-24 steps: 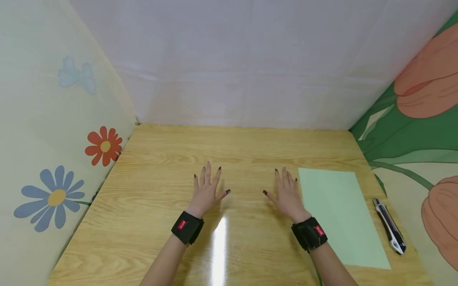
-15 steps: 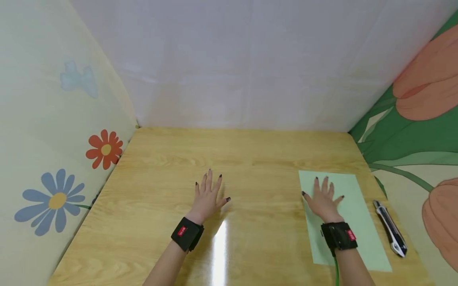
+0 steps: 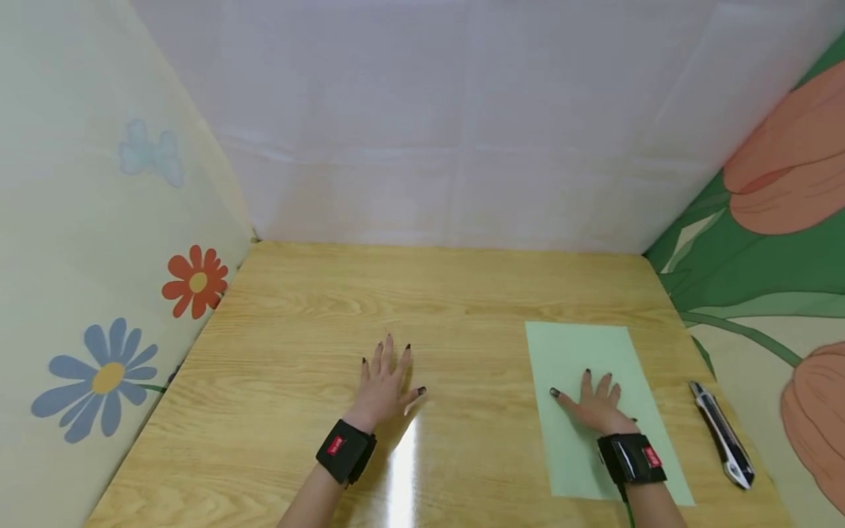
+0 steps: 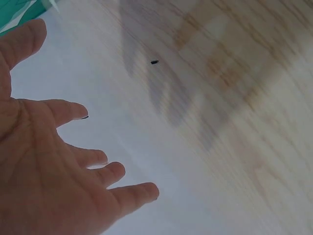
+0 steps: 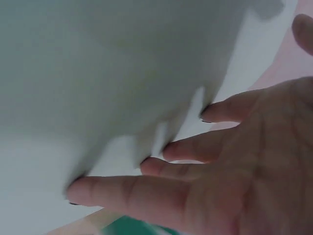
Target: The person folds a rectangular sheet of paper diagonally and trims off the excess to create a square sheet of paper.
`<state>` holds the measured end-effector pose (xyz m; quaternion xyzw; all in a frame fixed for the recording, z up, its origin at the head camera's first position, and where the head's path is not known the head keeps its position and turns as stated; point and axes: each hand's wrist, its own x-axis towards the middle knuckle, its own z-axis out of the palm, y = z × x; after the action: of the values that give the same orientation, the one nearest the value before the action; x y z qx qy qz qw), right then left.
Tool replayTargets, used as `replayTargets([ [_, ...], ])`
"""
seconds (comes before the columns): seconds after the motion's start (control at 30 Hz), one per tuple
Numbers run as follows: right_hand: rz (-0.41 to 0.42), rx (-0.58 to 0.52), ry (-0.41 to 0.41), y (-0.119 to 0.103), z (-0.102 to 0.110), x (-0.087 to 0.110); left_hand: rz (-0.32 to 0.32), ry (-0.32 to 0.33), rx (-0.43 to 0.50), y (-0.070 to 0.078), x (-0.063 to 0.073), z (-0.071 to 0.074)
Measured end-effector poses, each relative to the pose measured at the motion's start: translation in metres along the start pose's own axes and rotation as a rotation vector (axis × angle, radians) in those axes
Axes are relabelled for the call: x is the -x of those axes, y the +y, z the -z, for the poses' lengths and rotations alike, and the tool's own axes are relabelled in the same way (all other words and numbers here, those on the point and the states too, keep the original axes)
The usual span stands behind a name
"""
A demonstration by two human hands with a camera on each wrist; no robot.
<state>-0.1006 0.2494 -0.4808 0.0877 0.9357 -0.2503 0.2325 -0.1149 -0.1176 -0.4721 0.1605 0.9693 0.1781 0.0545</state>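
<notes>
A pale green sheet of paper (image 3: 574,462) lies flat on the right part of the wooden table. My right hand (image 3: 599,412) is over it with fingers spread; in the right wrist view, the straight fingertips (image 5: 80,188) touch the paper (image 5: 44,98). Left of the table's middle, my left hand (image 3: 381,390) is stretched out, palm down, holding nothing. The left wrist view shows this hand's spread fingers (image 4: 139,196) apart from the tabletop, with their shadows falling on the wood. A box cutter (image 3: 722,436) with a dark and white handle lies right of the paper.
The wooden table (image 3: 462,293) reaches back to a white cloth backdrop (image 3: 449,132). Flower-printed panels stand along its left and right sides. A green cable (image 3: 628,513) trails from the black right wrist band (image 3: 631,458).
My right hand has moved right from bare wood onto the paper, then the paper has slid a little left under it. The left hand stays spread. The view has tilted up slightly.
</notes>
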Motion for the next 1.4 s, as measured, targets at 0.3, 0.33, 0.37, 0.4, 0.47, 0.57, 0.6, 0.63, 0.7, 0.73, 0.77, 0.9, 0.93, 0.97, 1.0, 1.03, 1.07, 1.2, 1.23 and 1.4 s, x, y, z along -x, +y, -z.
replayTargets([
  [0.3, 0.040, 0.048, 0.072, -0.065, -0.044, 0.005, -0.043, -0.079, 0.053, 0.008, -0.002, -0.004],
  [0.33, 0.044, 0.038, 0.078, -0.071, -0.047, 0.007, -0.055, -0.093, 0.062, 0.010, -0.002, -0.005],
  [0.37, 0.050, 0.027, 0.083, -0.077, -0.051, 0.008, -0.067, -0.107, 0.068, 0.011, -0.002, -0.005],
  [0.4, 0.059, 0.016, 0.085, -0.083, -0.054, 0.009, -0.080, -0.123, 0.067, 0.012, -0.002, -0.006],
  [0.47, 0.085, -0.016, 0.082, -0.093, -0.061, 0.013, -0.105, -0.149, 0.063, 0.014, -0.002, -0.008],
  [0.57, 0.144, -0.057, 0.071, -0.106, -0.068, 0.020, -0.124, -0.178, 0.053, 0.015, -0.001, -0.011],
  [0.6, 0.167, -0.074, 0.062, -0.109, -0.070, 0.023, -0.126, -0.182, 0.049, 0.015, 0.000, -0.012],
  [0.63, 0.194, -0.093, 0.050, -0.112, -0.072, 0.025, -0.123, -0.185, 0.044, 0.015, 0.000, -0.013],
  [0.7, 0.244, -0.115, 0.023, -0.115, -0.071, 0.029, -0.113, -0.189, 0.019, 0.014, 0.000, -0.015],
  [0.73, 0.263, -0.130, 0.012, -0.116, -0.069, 0.030, -0.108, -0.190, 0.008, 0.014, 0.000, -0.016],
  [0.77, 0.283, -0.150, 0.008, -0.116, -0.066, 0.029, -0.103, -0.194, -0.003, 0.013, 0.000, -0.016],
  [0.9, 0.320, -0.224, 0.105, -0.101, -0.043, 0.011, -0.093, -0.211, -0.021, 0.010, -0.001, -0.019],
  [0.93, 0.310, -0.249, 0.135, -0.095, -0.034, 0.004, -0.092, -0.212, -0.012, 0.009, -0.001, -0.019],
  [0.97, 0.296, -0.276, 0.153, -0.088, -0.026, -0.003, -0.094, -0.209, -0.010, 0.008, -0.001, -0.019],
  [1.0, 0.276, -0.321, 0.144, -0.081, -0.019, -0.010, -0.092, -0.209, -0.007, 0.007, -0.001, -0.018],
  [1.03, 0.253, -0.368, 0.122, -0.075, -0.011, -0.016, -0.090, -0.209, -0.009, 0.006, -0.001, -0.018],
  [1.07, 0.222, -0.409, 0.089, -0.069, -0.006, -0.021, -0.090, -0.207, -0.011, 0.006, -0.001, -0.017],
  [1.2, 0.144, -0.576, -0.074, -0.056, 0.004, -0.032, -0.083, -0.224, -0.012, 0.003, 0.000, -0.016],
  [1.23, 0.146, -0.599, -0.094, -0.055, 0.004, -0.033, -0.085, -0.229, -0.012, 0.002, 0.000, -0.016],
  [1.4, 0.163, -0.683, -0.165, -0.052, 0.001, -0.037, -0.096, -0.223, 0.004, 0.000, -0.003, -0.019],
])
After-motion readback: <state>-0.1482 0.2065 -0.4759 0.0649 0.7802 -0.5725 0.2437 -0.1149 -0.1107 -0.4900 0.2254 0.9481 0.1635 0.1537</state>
